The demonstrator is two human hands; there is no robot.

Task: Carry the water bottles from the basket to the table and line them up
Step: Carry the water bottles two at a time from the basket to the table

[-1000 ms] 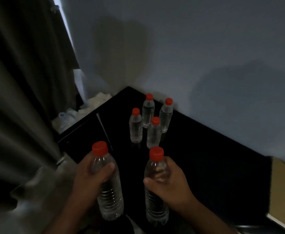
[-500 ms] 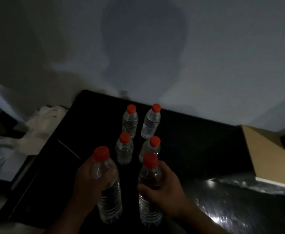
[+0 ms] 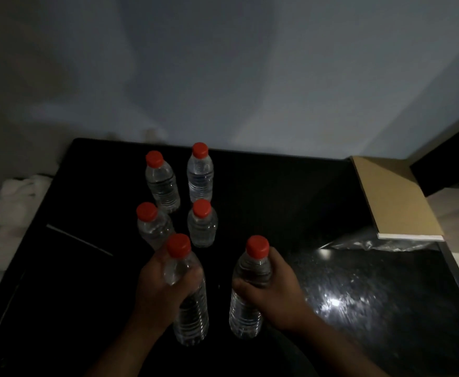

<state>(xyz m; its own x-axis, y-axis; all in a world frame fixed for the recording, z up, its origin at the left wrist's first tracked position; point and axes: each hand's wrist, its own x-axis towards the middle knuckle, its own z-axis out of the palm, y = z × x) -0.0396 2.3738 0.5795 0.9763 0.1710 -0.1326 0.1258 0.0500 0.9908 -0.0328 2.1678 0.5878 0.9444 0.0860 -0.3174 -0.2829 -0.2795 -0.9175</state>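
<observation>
Black counter [image 3: 277,200] carries four water bottles [image 3: 202,227] in two columns. Our left hand [image 3: 163,289] and right hand [image 3: 274,295] each grip another; we should land both upright, extending those columns.

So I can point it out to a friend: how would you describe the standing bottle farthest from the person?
On the black table by the pale wall, four red-capped bottles stand unheld in two pairs. The one you mean is the rear right bottle, its cap closest to the wall.
</observation>
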